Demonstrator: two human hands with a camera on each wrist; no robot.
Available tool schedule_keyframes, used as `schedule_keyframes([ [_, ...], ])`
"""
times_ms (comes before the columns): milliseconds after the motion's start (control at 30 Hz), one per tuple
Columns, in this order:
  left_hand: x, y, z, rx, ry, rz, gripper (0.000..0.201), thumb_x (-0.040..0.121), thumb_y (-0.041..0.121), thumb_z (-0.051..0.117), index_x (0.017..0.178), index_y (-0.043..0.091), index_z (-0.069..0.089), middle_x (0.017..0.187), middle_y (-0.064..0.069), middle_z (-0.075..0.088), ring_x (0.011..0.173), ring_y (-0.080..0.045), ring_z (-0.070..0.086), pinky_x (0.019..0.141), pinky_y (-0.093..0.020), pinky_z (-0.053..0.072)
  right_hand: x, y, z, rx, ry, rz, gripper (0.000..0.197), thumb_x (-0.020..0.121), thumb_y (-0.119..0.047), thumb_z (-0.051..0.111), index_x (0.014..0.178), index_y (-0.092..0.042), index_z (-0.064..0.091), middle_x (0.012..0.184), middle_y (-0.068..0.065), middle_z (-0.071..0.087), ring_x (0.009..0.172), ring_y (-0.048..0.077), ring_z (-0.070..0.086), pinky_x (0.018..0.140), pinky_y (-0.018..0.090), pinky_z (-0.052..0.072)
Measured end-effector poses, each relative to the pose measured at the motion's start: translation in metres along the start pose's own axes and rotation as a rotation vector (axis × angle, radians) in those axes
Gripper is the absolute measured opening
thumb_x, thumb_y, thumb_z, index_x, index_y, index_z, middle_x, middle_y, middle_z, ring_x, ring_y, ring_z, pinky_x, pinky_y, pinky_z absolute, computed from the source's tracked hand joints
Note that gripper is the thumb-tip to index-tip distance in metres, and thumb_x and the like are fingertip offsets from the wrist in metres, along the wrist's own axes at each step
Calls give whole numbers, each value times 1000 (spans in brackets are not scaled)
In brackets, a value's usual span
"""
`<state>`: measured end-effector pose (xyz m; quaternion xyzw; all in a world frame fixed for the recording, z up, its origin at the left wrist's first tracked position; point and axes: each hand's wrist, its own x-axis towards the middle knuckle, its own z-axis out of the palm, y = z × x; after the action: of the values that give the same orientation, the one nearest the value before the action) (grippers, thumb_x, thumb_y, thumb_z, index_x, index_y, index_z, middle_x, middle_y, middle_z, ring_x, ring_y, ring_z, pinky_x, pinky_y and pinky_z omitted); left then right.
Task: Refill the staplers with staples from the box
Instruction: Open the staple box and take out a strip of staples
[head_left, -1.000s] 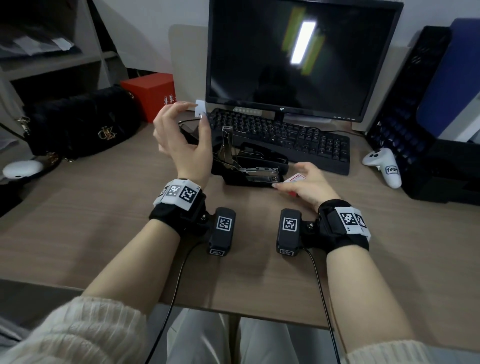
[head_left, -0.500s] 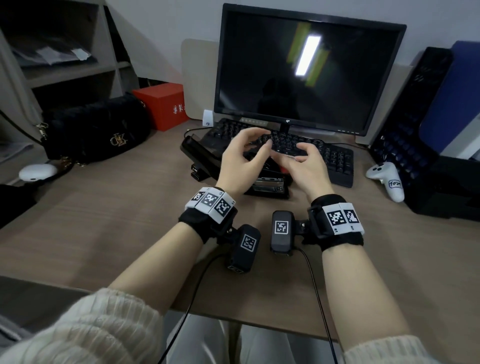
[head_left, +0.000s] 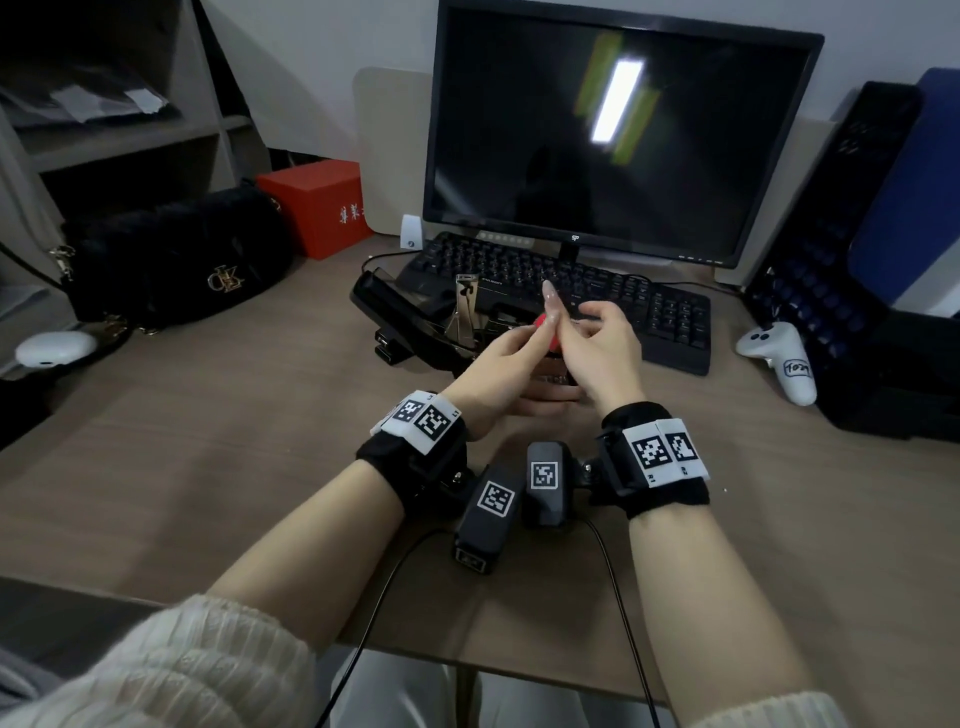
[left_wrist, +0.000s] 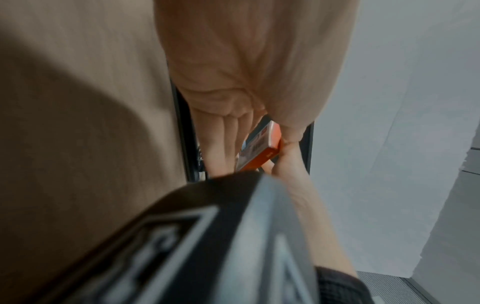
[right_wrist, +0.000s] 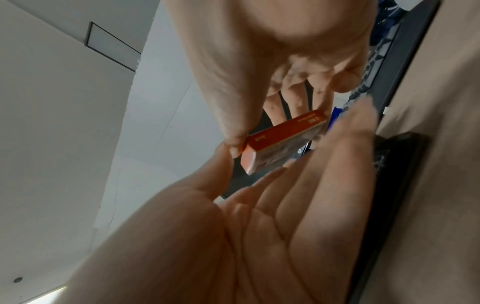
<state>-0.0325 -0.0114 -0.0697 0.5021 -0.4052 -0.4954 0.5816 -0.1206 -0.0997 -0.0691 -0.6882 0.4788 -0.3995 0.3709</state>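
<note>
The left hand (head_left: 506, 364) pinches the small red staple box (right_wrist: 283, 139) between thumb and fingers, raised above the desk (head_left: 208, 467). The right hand (head_left: 597, 348) touches the box with loosely straightened fingers. Just behind both, the black stapler (head_left: 415, 327) lies flipped open before the keyboard (head_left: 623, 296).

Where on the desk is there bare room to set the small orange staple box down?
Bare wooden desk lies left of the left hand, bordered by the black handbag and the opened black stapler. More lies right of the right hand, before the white controller. Crowded: stapler, black keyboard, hands holding the orange staple box.
</note>
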Motion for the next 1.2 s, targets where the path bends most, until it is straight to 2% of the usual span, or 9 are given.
schedule_keyframes([
  [100, 0, -1, -2, -61, 23, 42, 32, 103, 40, 41, 120, 20, 57, 101, -6, 72, 86, -23, 73, 74, -30, 60, 1, 3, 0, 12, 27, -36, 58, 83, -69, 53, 109, -17, 63, 84, -14, 63, 91, 11, 63, 80, 30, 50],
  [167, 0, -1, -4, -94, 53, 39, 32, 104, 35, 41, 125, 15, 54, 105, -12, 72, 84, -22, 74, 69, -26, 60, 2, 5, 0, 37, 58, -48, 47, 86, -63, 56, 99, -19, 65, 86, -11, 66, 90, 11, 64, 85, 32, 53],
  [300, 2, -3, -8, -93, 46, 54, 35, 104, 29, 42, 135, 13, 48, 111, -21, 70, 90, -28, 73, 67, -30, 60, 4, 11, 1, 129, 114, -61, 34, 89, -46, 62, 102, -15, 67, 97, -6, 67, 99, 12, 64, 93, 34, 51],
  [400, 0, -4, -10, -64, 20, 85, 32, 103, 27, 45, 135, 18, 46, 109, -20, 70, 89, -32, 73, 73, -38, 61, 3, 15, 2, 208, 72, -32, 27, 88, -44, 63, 82, -19, 68, 85, -4, 72, 84, 16, 70, 85, 41, 56],
  [467, 1, -5, -12, -58, 19, 89, 34, 103, 25, 46, 136, 19, 43, 109, -20, 70, 86, -32, 73, 75, -40, 61, 1, 15, 1, 285, 42, -28, 27, 89, -39, 64, 75, -17, 68, 76, -2, 72, 70, 14, 71, 74, 39, 59],
  [567, 1, -5, -13, -79, 35, 82, 35, 103, 23, 46, 137, 16, 42, 109, -20, 70, 82, -29, 73, 67, -35, 60, -2, 13, 1, 359, 19, -46, 23, 91, -31, 65, 77, -13, 68, 72, -4, 70, 61, 4, 67, 64, 26, 54],
  [800, 3, -6, -14, -95, 44, 73, 33, 103, 20, 46, 136, 14, 44, 101, -15, 72, 75, -23, 74, 63, -30, 59, -4, 11, 1, 379, -25, -24, 22, 92, -31, 65, 75, -17, 70, 76, -3, 71, 74, 9, 65, 73, 28, 52],
  [1000, 1, -5, -15, -116, 64, 69, 31, 103, 20, 47, 132, 12, 46, 94, -12, 73, 67, -20, 73, 60, -30, 60, -8, 6, 0, 404, -64, -18, 22, 92, -28, 64, 75, -15, 69, 71, -5, 70, 61, 0, 64, 62, 16, 50],
  [1200, 1, -4, -14, -74, 37, 67, 34, 101, 25, 50, 132, 12, 49, 91, -10, 75, 67, -19, 73, 65, -28, 61, -7, 7, 0, 447, -46, 16, 24, 86, -28, 73, 79, -5, 66, 80, 13, 71, 68, 22, 69, 64, 30, 57],
])
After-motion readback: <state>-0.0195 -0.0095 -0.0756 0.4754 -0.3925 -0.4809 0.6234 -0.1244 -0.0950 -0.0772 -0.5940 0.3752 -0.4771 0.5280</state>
